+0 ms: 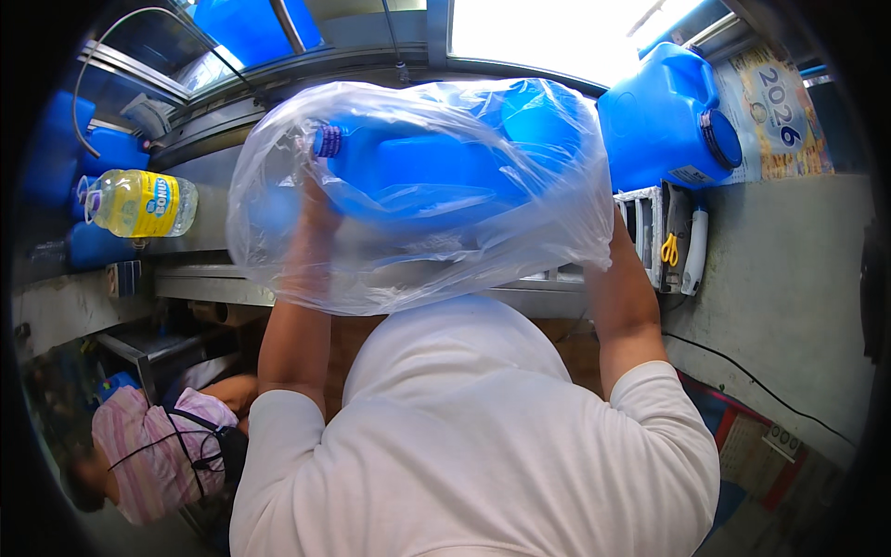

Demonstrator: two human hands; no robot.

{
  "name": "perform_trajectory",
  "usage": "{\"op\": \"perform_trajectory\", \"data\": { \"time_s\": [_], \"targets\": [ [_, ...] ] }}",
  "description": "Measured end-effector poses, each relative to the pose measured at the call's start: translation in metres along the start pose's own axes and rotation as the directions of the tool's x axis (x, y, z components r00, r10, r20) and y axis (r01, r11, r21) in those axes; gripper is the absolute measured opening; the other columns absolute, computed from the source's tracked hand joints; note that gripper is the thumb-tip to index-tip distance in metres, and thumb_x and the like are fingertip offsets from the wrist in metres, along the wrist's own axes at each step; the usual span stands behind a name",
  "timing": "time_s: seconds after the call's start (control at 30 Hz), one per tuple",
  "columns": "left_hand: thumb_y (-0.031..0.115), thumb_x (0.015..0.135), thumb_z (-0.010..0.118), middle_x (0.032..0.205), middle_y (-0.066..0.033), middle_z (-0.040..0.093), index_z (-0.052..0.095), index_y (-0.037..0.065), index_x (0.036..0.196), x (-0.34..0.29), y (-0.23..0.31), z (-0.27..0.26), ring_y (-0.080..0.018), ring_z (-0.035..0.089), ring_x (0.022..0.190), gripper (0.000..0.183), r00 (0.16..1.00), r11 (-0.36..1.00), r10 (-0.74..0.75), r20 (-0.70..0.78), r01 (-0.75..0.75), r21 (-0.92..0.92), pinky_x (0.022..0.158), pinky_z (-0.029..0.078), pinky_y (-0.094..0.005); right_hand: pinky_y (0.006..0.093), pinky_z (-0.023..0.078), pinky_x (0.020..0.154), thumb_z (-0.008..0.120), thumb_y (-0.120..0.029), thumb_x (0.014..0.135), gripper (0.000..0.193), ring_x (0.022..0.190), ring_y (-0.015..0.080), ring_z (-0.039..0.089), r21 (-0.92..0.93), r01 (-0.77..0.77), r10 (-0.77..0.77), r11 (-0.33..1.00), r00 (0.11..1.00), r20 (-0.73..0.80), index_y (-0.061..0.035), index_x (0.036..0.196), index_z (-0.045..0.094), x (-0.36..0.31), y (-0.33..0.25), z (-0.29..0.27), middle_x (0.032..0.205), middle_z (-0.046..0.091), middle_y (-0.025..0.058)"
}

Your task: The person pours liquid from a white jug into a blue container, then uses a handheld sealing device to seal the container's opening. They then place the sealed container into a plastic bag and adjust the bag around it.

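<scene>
A large clear plastic bag (408, 278) is spread around a blue jug (422, 172) lying on its side, its dark ribbed cap (328, 141) toward the left. Seen through the film, my left hand (320, 200) reaches up beside the cap, its fingers closed on bunched plastic. My right forearm rises to the bag's right end; the right hand itself is hidden behind the film and jug, so its fingers do not show.
Another blue jug (654, 116) stands at the right, beside yellow-handled scissors (670, 249) and a white-grey handheld tool (694, 251). A clear bottle with a yellow label (153, 204) lies left. A seated person (162, 446) is at lower left; a black cable (752, 376) crosses the right surface.
</scene>
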State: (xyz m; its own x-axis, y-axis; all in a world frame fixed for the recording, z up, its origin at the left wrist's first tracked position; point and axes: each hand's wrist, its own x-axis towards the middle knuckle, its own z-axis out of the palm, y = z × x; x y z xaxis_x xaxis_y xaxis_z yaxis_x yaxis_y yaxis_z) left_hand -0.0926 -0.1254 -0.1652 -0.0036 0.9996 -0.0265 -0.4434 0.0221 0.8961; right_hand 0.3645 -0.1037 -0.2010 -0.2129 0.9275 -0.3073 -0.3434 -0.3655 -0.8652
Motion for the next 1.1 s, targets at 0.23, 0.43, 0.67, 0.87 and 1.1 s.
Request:
{"op": "perform_trajectory", "data": {
  "time_s": [0.23,0.43,0.67,0.87,1.1],
  "targets": [
    [0.036,0.101,0.048,0.119,-0.0094,0.059,0.052,0.006,0.13,-0.003,0.056,-0.038,-0.021,0.056,0.109,0.042,0.996,0.991,-0.038,-0.08,0.028,-0.13,0.101,0.045,-0.0348,0.037,0.04,0.104,0.038,-0.048,0.104,0.056,0.118,0.0248,0.053,0.328,-0.085,0.062,0.941,0.995,0.082,-0.0042,0.137,0.048,0.02,0.022,0.074,0.126,0.057,0.0116],
    [0.029,0.1,0.05,0.114,-0.0095,0.061,0.055,0.005,0.127,-0.002,0.083,-0.107,-0.0211,0.058,0.103,0.036,0.989,0.961,0.131,-0.072,-0.109,0.255,0.096,0.048,-0.0323,0.0447,0.037,0.106,0.043,-0.05,0.101,0.057,0.123,0.0279,0.051,-0.307,0.259,-0.332,0.916,0.918,-0.217,-0.0069,0.138,0.047,-0.031,-0.017,0.172,0.126,0.058,0.0121],
    [0.017,0.096,0.056,0.106,-0.0085,0.064,0.062,0.001,0.119,0.022,0.116,-0.188,-0.0212,0.061,0.095,0.028,0.946,0.836,0.323,0.015,-0.293,0.465,0.089,0.052,-0.0313,0.0535,0.032,0.109,0.068,-0.027,0.089,0.03,0.13,0.0373,0.047,-0.898,0.388,-0.636,-0.208,0.644,0.425,-0.011,0.115,0.063,-0.095,-0.071,0.237,0.125,0.061,0.0133],
    [0.021,0.095,0.059,0.116,-0.0153,0.066,0.061,-0.002,0.123,0.03,0.119,-0.218,-0.0187,0.064,0.105,0.035,0.969,0.156,0.236,-0.073,0.037,0.987,0.09,0.051,-0.0341,0.0356,0.049,0.091,0.06,-0.018,0.093,0.018,0.106,0.0252,0.063,-0.888,0.378,-0.733,0.263,0.676,0.071,-0.0023,0.101,0.065,-0.04,-0.099,0.181,0.113,0.067,0.014],
    [0.03,0.092,0.067,0.129,-0.0137,0.061,0.057,0.005,0.131,0.013,0.168,-0.133,-0.0236,0.057,0.121,0.047,0.741,0.548,0.671,0.023,-0.517,0.658,0.103,0.043,-0.0362,0.0327,0.048,0.079,0.062,-0.017,0.089,0.019,0.087,0.0168,0.061,-0.775,0.204,-0.45,0.598,0.886,-0.114,-0.0015,0.101,0.065,-0.02,-0.04,0.161,0.094,0.069,0.0091]
  ]
}}
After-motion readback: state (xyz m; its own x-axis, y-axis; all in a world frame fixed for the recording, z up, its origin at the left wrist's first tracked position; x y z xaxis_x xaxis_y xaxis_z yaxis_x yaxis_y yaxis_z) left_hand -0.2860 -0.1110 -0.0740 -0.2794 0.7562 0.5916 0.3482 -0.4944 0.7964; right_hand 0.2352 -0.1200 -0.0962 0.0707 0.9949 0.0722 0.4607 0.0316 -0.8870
